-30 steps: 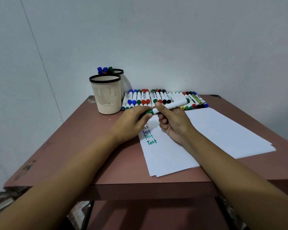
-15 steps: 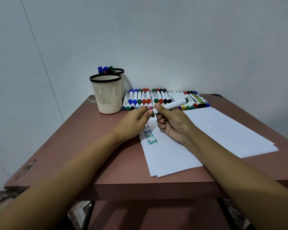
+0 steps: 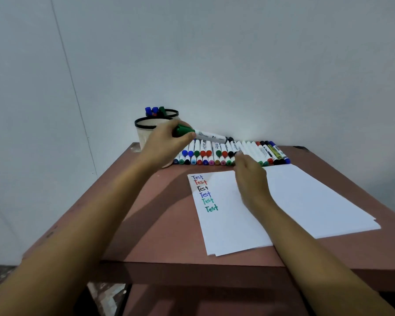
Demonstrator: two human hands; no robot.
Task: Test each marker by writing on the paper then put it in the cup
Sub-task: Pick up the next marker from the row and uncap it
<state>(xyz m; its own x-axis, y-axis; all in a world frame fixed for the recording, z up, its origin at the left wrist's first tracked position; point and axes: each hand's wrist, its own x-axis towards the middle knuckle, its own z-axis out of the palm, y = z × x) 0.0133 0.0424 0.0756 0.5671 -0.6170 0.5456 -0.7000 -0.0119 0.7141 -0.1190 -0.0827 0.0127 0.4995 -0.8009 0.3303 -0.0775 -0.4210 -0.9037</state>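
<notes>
My left hand (image 3: 167, 142) grips a white marker with a green cap (image 3: 205, 135) by its capped end, holding it level in the air just right of the front cup (image 3: 144, 127). Behind that cup stands a second cup (image 3: 172, 113) with several capped markers (image 3: 155, 110) sticking out. My right hand (image 3: 249, 176) reaches over the paper (image 3: 294, 201), its fingertips at the row of markers (image 3: 226, 153) lying along the wall. The word "Test" (image 3: 205, 193) is written several times down the paper's left side in blue, red, black and green.
The brown table (image 3: 160, 224) stands in a corner, with walls close behind and to the left. Its front edge is near me, and the floor shows below it. The paper is a small stack reaching to the right side.
My right hand let go of the green marker and moved to the marker row. My left hand carried the marker up and left to the cups. The camera tilted upward.
</notes>
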